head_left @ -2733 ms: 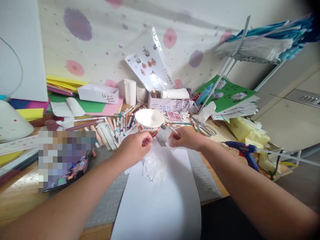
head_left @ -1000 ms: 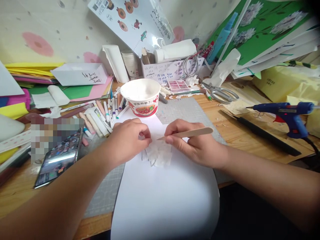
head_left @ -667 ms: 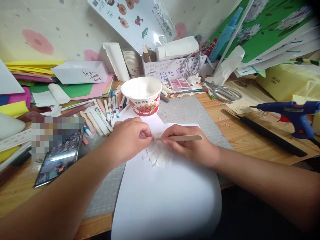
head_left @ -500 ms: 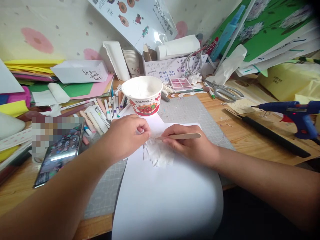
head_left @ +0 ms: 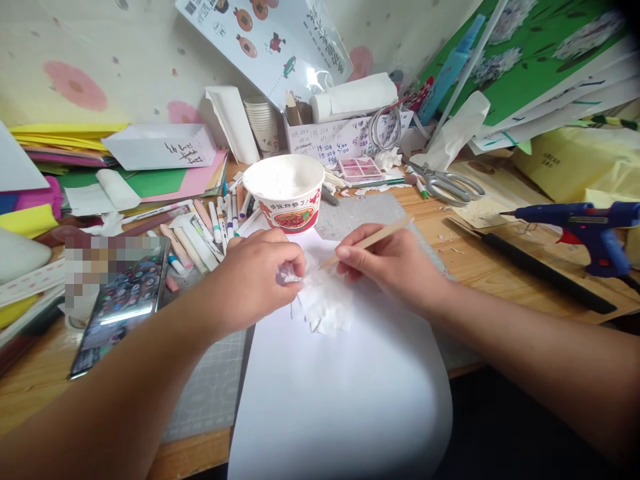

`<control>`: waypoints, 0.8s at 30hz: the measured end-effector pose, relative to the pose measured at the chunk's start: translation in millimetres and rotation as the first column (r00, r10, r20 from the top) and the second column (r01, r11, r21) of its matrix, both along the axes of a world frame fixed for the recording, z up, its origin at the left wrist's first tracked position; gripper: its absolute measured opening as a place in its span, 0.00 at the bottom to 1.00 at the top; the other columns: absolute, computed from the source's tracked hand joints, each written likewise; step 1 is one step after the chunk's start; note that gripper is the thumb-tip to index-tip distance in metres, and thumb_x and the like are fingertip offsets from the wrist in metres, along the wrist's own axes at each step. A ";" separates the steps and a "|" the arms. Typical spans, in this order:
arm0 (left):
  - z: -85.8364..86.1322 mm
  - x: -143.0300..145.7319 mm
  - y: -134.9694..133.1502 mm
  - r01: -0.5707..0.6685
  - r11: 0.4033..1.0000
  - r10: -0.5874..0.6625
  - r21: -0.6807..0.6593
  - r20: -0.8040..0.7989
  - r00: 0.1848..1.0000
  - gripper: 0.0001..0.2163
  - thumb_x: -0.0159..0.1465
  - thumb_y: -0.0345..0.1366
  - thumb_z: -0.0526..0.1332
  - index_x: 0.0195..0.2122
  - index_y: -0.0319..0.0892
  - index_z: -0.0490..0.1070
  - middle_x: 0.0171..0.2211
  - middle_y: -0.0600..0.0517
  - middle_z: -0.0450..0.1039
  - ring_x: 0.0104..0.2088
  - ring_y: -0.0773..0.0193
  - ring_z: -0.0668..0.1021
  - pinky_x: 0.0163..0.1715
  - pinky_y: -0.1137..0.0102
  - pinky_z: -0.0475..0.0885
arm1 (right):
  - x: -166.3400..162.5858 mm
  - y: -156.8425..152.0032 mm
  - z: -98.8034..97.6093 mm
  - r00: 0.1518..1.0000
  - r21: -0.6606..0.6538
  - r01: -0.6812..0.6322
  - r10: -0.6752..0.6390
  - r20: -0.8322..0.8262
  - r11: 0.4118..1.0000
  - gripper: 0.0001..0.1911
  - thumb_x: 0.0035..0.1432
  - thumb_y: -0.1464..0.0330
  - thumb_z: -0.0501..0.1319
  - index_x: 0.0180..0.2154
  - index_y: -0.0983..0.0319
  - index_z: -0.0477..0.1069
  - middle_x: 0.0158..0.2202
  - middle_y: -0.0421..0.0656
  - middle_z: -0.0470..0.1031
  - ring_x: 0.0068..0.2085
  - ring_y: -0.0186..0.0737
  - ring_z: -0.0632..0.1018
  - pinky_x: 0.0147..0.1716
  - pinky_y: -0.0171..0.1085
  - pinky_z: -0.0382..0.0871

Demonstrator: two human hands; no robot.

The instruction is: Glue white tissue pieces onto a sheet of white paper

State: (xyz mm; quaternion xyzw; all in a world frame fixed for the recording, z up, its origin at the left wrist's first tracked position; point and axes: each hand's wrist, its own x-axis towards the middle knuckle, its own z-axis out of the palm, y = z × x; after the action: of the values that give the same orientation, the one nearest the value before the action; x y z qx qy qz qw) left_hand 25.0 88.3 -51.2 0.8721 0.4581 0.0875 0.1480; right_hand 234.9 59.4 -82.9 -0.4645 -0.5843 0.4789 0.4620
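While lettering on the paper bowl [head_left: 287, 193] blurs: left hand [head_left: 260, 273] pinching tissue scraps [head_left: 320, 303], right hand [head_left: 387, 263] seemingly gripping wooden stick [head_left: 373, 240].

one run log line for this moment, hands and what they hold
left hand: pinches white tissue pieces | right hand: holds wooden stick, tip at tissue | under: white sheet | behind: paper bowl

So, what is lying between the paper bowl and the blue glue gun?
In the head view, scissors lie on the wooden table between the paper bowl and the blue glue gun.
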 end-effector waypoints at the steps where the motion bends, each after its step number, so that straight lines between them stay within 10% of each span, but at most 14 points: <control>1: 1.0 0.1 0.0 -0.006 1.000 0.006 -0.001 0.018 1.000 0.04 0.54 0.38 0.59 0.27 0.45 0.72 0.32 0.53 0.70 0.38 0.57 0.73 0.39 0.63 0.62 | 5.3 0.7 3.9 0.998 0.021 0.030 -0.029 -0.047 0.999 0.14 0.54 0.59 0.67 0.29 0.62 0.69 0.21 0.38 0.74 0.22 0.32 0.74 0.22 0.32 0.70; 5: 2.9 -0.2 1.2 -0.047 0.999 0.047 -0.004 0.110 0.993 0.04 0.55 0.37 0.58 0.28 0.46 0.71 0.33 0.53 0.71 0.38 0.58 0.74 0.38 0.65 0.64 | 30.7 2.7 12.9 0.997 0.148 0.044 -0.033 -0.075 0.988 0.10 0.59 0.63 0.63 0.30 0.62 0.68 0.20 0.36 0.72 0.21 0.31 0.74 0.21 0.31 0.69; 9: 2.7 -1.8 1.1 -0.115 0.993 0.111 0.011 0.176 0.978 0.04 0.56 0.35 0.57 0.29 0.47 0.71 0.34 0.53 0.72 0.36 0.59 0.73 0.36 0.66 0.65 | 54.0 0.3 13.5 0.957 0.260 -0.163 0.089 0.277 0.952 0.08 0.63 0.66 0.57 0.39 0.64 0.73 0.27 0.42 0.77 0.28 0.34 0.77 0.30 0.35 0.73; 16: 13.0 1.7 -7.2 -0.149 0.988 0.140 0.034 0.185 0.973 0.06 0.60 0.34 0.54 0.31 0.44 0.69 0.36 0.51 0.70 0.39 0.60 0.72 0.38 0.65 0.66 | 66.9 -6.8 15.0 0.475 0.124 -0.448 0.119 0.872 0.885 0.10 0.55 0.79 0.59 0.38 0.64 0.75 0.36 0.46 0.78 0.37 0.41 0.77 0.38 0.38 0.68; 24: 9.7 3.5 -9.6 -0.097 0.994 0.082 0.049 0.240 0.967 0.06 0.60 0.36 0.56 0.28 0.46 0.70 0.33 0.54 0.73 0.35 0.62 0.73 0.33 0.68 0.66 | 51.4 -11.4 10.8 0.499 0.066 -0.325 0.112 0.859 0.943 0.13 0.44 0.85 0.57 0.27 0.63 0.70 0.27 0.40 0.72 0.28 0.34 0.70 0.30 0.31 0.63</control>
State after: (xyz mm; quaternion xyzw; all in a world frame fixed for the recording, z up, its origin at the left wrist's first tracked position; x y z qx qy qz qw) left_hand 28.5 78.7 -41.5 0.8379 0.4732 0.2116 0.1710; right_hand 286.3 48.0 -72.1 -0.5054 -0.8373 0.1808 0.1040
